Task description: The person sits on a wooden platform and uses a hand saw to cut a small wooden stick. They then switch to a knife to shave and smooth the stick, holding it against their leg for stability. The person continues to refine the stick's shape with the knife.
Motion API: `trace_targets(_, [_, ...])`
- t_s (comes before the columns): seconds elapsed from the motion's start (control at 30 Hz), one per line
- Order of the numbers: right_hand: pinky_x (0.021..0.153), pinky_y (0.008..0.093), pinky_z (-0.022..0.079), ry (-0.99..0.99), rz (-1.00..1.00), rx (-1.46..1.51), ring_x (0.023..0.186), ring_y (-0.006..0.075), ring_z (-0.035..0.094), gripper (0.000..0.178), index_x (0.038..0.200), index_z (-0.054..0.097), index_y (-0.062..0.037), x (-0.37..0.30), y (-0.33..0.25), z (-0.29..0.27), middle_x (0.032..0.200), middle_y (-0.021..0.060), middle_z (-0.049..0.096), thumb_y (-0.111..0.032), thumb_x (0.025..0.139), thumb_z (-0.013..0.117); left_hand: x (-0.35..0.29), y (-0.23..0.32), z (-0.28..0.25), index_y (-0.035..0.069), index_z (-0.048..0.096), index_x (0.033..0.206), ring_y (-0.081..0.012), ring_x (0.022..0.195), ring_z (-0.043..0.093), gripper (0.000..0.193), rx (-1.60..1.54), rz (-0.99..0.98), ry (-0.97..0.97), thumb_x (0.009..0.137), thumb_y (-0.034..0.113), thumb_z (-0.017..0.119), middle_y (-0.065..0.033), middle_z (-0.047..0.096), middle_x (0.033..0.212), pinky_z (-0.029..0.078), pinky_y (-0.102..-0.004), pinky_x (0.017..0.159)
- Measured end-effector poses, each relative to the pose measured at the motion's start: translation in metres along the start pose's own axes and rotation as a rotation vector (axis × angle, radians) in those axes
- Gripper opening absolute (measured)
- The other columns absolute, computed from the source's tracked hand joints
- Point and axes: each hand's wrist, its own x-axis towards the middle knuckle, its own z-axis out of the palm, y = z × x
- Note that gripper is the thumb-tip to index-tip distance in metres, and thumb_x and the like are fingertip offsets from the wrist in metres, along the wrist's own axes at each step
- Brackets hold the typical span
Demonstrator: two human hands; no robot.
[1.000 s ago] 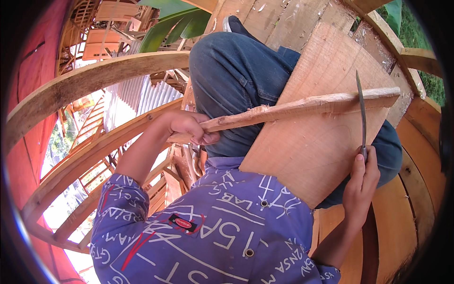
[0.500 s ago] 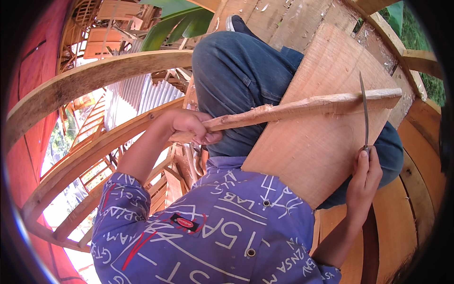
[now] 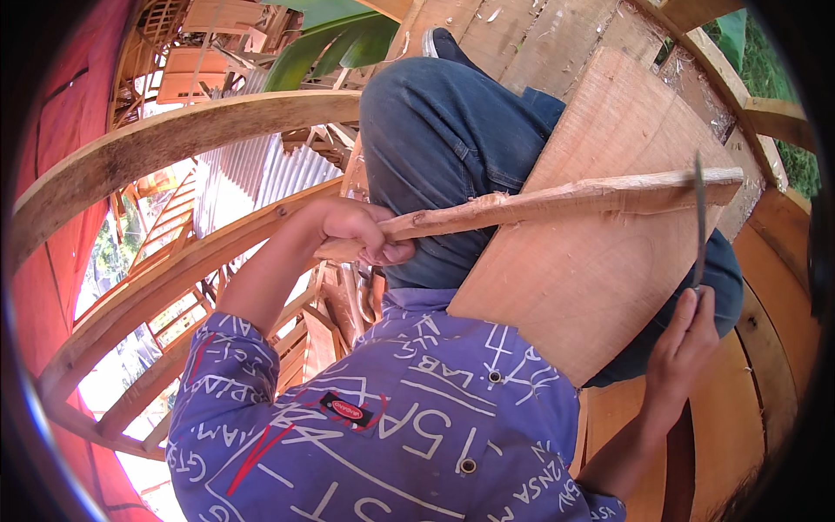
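My left hand (image 3: 367,237) is closed around the near end of a long, rough-cut wooden stick (image 3: 557,202), close to my left knee. The stick slants up to the right, and its far part lies across a broad flat wooden board (image 3: 557,287) that rests over my lap. In my closed right hand (image 3: 685,335) is a knife (image 3: 701,217) with a long narrow blade pointing away from me. Its blade crosses the stick's far end in view; whether it touches the wood I cannot tell. The knife's handle is mostly hidden by my fingers.
My bent leg in blue trousers (image 3: 448,148) is beside the board. Pale shavings lie on the plank floor (image 3: 557,39) beyond. Curved wooden rails (image 3: 200,135) run along the left, with corrugated metal sheets (image 3: 261,174) below them. A red sheet (image 3: 61,200) hangs at far left.
My right hand and the knife have moved a little to the right and toward me, the blade shifting nearer the stick's far tip. My left hand keeps its hold on the stick.
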Motion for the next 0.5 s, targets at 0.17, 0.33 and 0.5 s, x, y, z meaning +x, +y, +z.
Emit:
trace_targets(0.17, [0.051, 0.0392, 0.035, -0.021, -0.083, 0.023, 0.055, 0.0354, 0.043, 0.024, 0.083, 0.046, 0.0018, -0.005, -0.03, 0.028, 0.063, 0.0203, 0.045, -0.017, 0.097, 0.04, 0.001, 0.001, 0.004, 0.006, 0.044, 0.072, -0.0082, 0.06, 0.037, 0.017, 0.081, 0.039, 0.045, 0.061, 0.009, 0.056, 0.0017, 0.036, 0.067, 0.029, -0.0229, 0.054])
trace_targets(0.33, [0.051, 0.0403, 0.036, 0.137, 0.083, -0.094, 0.059, 0.0396, 0.05, 0.023, 0.083, 0.046, 0.0014, 0.019, 0.027, -0.014, 0.065, 0.0216, 0.049, -0.017, 0.097, 0.042, -0.001, -0.001, 0.014, 0.005, 0.047, 0.072, -0.0067, 0.058, 0.038, 0.025, 0.099, 0.05, 0.103, 0.072, 0.023, 0.064, 0.0037, 0.036, 0.064, 0.029, -0.0224, 0.052])
trace_targets(0.5, [0.051, 0.0397, 0.035, 0.009, -0.047, -0.022, 0.058, 0.0393, 0.049, 0.024, 0.083, 0.046, 0.0013, -0.004, -0.013, 0.003, 0.065, 0.0213, 0.049, -0.019, 0.097, 0.042, 0.001, 0.004, 0.014, 0.005, 0.051, 0.074, -0.0063, 0.056, 0.038, 0.034, 0.16, 0.007, 0.144, 0.074, 0.034, 0.068, 0.0052, 0.037, 0.063, 0.03, -0.0225, 0.052])
